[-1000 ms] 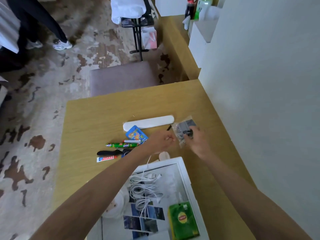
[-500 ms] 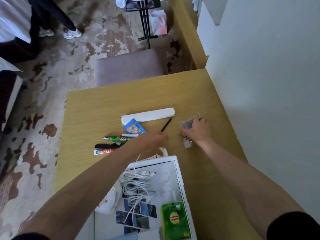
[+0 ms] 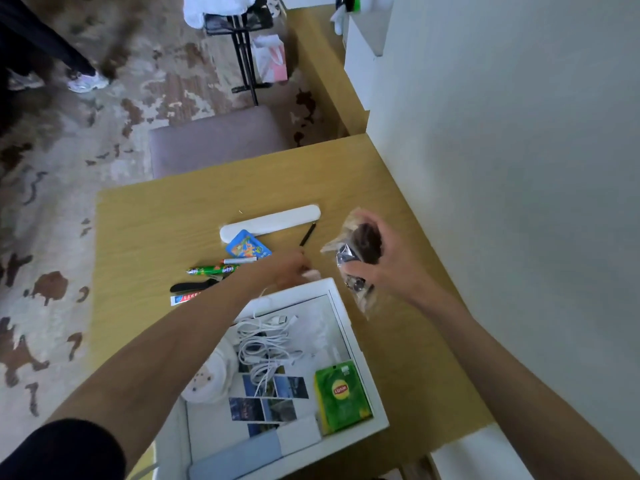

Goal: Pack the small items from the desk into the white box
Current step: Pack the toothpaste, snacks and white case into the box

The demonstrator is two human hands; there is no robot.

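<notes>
My right hand (image 3: 384, 268) grips a clear plastic bag (image 3: 349, 251) with dark small parts inside, lifted above the desk just right of the white box's far corner. The white box (image 3: 346, 327) sits at the desk's near edge and holds white cables (image 3: 266, 348), photo prints (image 3: 270, 400) and a green Lipton packet (image 3: 341, 396). My left hand (image 3: 287, 268) rests low at the box's far rim, fingers curled; what it holds is hidden. On the desk lie a long white case (image 3: 273, 221), a blue card (image 3: 247, 245), a black pen (image 3: 307, 234), a green tube (image 3: 211, 270) and a toothpaste tube (image 3: 183, 298).
The wooden desk (image 3: 166, 230) butts against a white wall (image 3: 502, 202) on the right. A grey-purple stool (image 3: 214, 140) stands beyond the far edge. A person's shoes (image 3: 86, 81) are on the patterned carpet at upper left. A white round object (image 3: 211, 379) leans at the box's left.
My right hand has picked the plastic bag off the desk and raised it toward the box. My left hand has slid a little nearer the box's far rim.
</notes>
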